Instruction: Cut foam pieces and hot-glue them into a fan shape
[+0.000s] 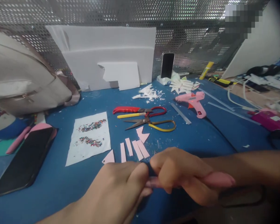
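My left hand (118, 191) and my right hand (182, 174) meet low in the middle of the view, both closed. My right hand wraps round a pink handle (218, 179) that sticks out to the right. My left hand pinches the other end of that pink object, where a small dark part shows between the two hands. Just beyond my fingers lie several small pink foam strips (133, 150) and a pink triangle (109, 157) on the blue table (60, 186).
Scissors (154, 123), a red-handled cutter (128, 110) and a pink glue gun (192, 101) lie mid-table. A paper sheet with glitter (90, 137) is left of centre, a dark phone (25, 160) at far left. White foam boards (107, 56) and an upright phone (167, 64) stand at the back.
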{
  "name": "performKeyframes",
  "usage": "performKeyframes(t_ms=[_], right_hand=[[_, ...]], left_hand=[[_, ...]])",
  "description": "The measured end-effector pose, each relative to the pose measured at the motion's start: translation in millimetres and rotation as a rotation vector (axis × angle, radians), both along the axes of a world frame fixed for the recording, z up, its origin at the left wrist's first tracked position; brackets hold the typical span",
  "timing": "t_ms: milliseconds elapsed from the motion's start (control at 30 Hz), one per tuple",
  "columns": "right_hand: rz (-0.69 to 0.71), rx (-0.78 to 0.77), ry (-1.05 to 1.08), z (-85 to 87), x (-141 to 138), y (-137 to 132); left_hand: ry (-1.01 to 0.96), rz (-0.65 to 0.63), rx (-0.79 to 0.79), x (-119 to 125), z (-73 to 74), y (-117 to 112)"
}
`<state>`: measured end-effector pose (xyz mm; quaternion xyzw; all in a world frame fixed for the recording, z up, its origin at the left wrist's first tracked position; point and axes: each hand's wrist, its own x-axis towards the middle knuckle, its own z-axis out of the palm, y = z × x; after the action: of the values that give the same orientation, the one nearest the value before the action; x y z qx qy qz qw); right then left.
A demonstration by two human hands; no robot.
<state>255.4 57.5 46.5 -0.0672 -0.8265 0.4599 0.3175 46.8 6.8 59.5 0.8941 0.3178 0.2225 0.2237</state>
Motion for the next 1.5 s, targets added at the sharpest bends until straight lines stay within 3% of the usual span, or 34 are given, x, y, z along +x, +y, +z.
performKeyframes(t_ms=[67,167,233,300,400,633,733,933,1067,1300,1400,1500], right_hand=[[0.02,-0.085,0.005,12.5,-5.0,5.3],[0.095,-0.157,-0.222,32.6,-15.4,27.0],[-0.008,-0.232,-0.259,43.0,-22.8,48.4],[-0.246,-0.038,-0.236,49.7,-29.4,71.5],[-0.515,0.427,-0.644,52.1,-38.5,101.2],[-0.449,0.532,-0.949,29.0,-67.1,133.3],[-0.451,0.529,-1.015,33.0,-73.9,156.3],[-0.763,0.571,-1.14,59.4,-66.2,241.5],[-0.886,0.555,-1.28,51.6,-56.5,285.6],[-0.965,0.568,-1.394,19.2,-51.8,314.3],[-0.968,0.596,-1.416,18.0,-53.2,323.0],[-0.946,0.617,-1.442,28.6,-50.5,330.6]], left_hand=[[0.005,0.049,-0.035,-5.7,2.0,-1.5],[0.102,0.163,0.032,-24.4,-1.4,8.6],[0.109,0.261,0.107,-42.2,-5.3,20.7],[0.095,0.376,0.173,-60.6,-7.5,31.9],[0.036,0.466,0.212,-82.0,-8.1,39.5],[-0.037,0.35,0.283,-98.4,-18.7,29.8],[-0.056,0.301,0.301,-100.6,-23.2,27.0],[-0.101,0.269,0.297,-102.4,-24.8,24.4],[-0.116,0.252,0.299,-101.8,-27.0,24.7],[-0.125,0.292,0.289,-101.4,-30.4,26.5],[-0.124,0.299,0.281,-101.6,-31.0,27.1],[-0.127,0.296,0.281,-101.7,-31.5,28.2]])
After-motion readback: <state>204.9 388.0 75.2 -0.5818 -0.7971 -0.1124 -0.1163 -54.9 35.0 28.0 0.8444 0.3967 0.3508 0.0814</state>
